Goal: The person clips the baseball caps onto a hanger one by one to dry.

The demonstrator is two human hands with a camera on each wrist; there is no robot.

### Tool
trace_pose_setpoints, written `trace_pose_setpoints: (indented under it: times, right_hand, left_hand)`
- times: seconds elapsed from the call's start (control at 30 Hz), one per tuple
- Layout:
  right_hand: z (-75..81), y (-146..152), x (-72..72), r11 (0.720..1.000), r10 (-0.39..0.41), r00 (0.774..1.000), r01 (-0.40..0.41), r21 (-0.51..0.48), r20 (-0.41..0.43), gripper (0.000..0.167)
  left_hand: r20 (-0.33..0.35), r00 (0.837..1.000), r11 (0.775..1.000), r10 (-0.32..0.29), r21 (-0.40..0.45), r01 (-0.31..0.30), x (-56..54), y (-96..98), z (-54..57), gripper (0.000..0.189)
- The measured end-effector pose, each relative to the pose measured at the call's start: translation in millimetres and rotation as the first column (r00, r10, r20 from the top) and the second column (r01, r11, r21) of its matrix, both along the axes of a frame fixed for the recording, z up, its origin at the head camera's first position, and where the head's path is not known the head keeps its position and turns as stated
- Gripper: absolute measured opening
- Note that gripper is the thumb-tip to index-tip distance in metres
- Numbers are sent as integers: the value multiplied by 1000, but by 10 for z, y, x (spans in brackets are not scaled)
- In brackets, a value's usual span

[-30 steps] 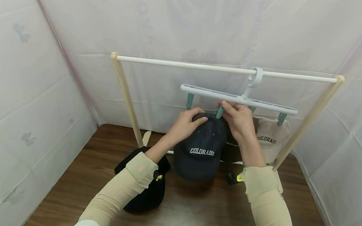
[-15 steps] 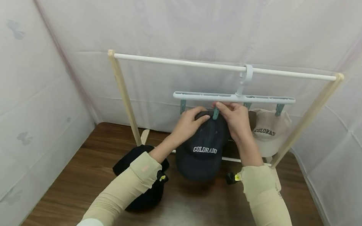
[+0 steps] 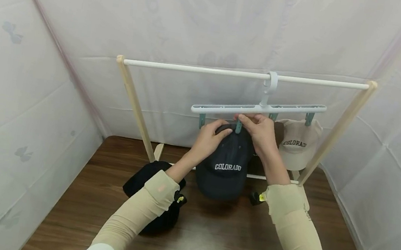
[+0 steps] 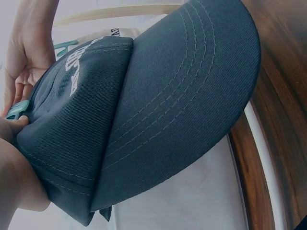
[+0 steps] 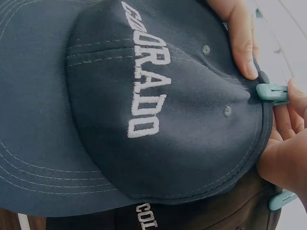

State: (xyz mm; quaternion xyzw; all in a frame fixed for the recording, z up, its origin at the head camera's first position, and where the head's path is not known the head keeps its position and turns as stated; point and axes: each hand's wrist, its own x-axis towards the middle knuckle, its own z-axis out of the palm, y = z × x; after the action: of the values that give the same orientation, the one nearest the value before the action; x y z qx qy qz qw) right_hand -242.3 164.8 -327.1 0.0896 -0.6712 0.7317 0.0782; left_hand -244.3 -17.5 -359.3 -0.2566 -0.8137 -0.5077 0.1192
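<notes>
The navy cap [image 3: 220, 184] is mid-scene under the white hanger [image 3: 225, 109], my left hand [image 3: 208, 138] pinching its upper edge, my right hand's [image 3: 262, 136] fingers clamped on the green clip [image 3: 238, 127]. Within the last second the hanger's left end has swung lower or nearer; I judge it's yielding as the clip is set. My right wrist view shows the clip's tip over the cap edge, and lettering on the brown cap [image 5: 230, 206] behind, unreadable from the head.
</notes>
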Motion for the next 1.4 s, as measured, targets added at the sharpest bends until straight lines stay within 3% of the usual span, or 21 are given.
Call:
trace_pose_setpoints:
  times: [0.5, 0.8, 1.1, 1.27, 1.4]
  right_hand:
    - [-20, -11, 25, 993, -51, 997, 56, 107, -52, 35]
    - [-96, -21, 3, 971, -105, 994, 109, 213, -31, 48]
    - [-145, -40, 41, 964, -147, 988, 155, 217, -55, 50]
    - [-163, -53, 41, 959, -163, 982, 181, 217, -99, 53]
    - [-202, -96, 50, 935, -204, 963, 245, 258, -175, 52]
  left_hand:
    - [11, 1000, 1000, 1, 10, -1, 28, 0, 5, 22]
    - [20, 1000, 1000, -5, 25, 5, 46, -28, -5, 23]
    - [32, 999, 999, -41, 25, 40, 60, -48, -25, 23]
    - [33, 999, 999, -35, 10, 35, 47, -67, -19, 24]
    - [46, 998, 999, -33, 3, 33, 51, -94, -22, 24]
